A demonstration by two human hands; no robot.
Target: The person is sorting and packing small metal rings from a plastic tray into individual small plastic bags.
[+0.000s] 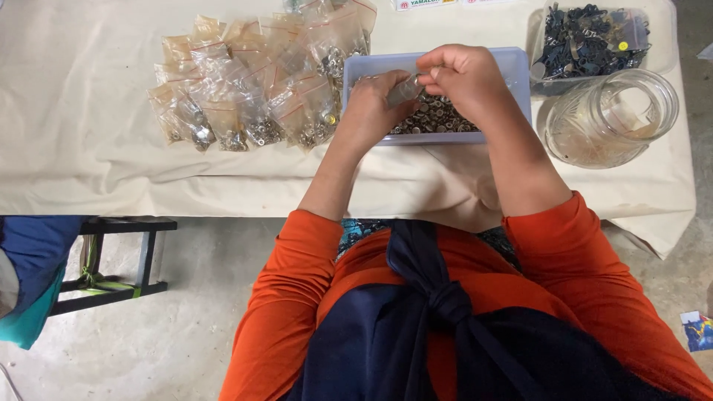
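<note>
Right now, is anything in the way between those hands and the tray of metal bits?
Nothing visible. Both the left hand and right hand sit over the tray, pinching a small clear bag between them.

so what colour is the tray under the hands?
Pale lavender-blue plastic tray, holding small silvery metal pieces. Clearest in the head view.

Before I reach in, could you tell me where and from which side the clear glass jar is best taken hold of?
Probably around the neck of the clear glass jar, coming from the table's right end. It lies tilted with its open mouth toward that side, the lavender tray and both hands crowd its left, and the clear box of dark parts sits just behind.
</note>
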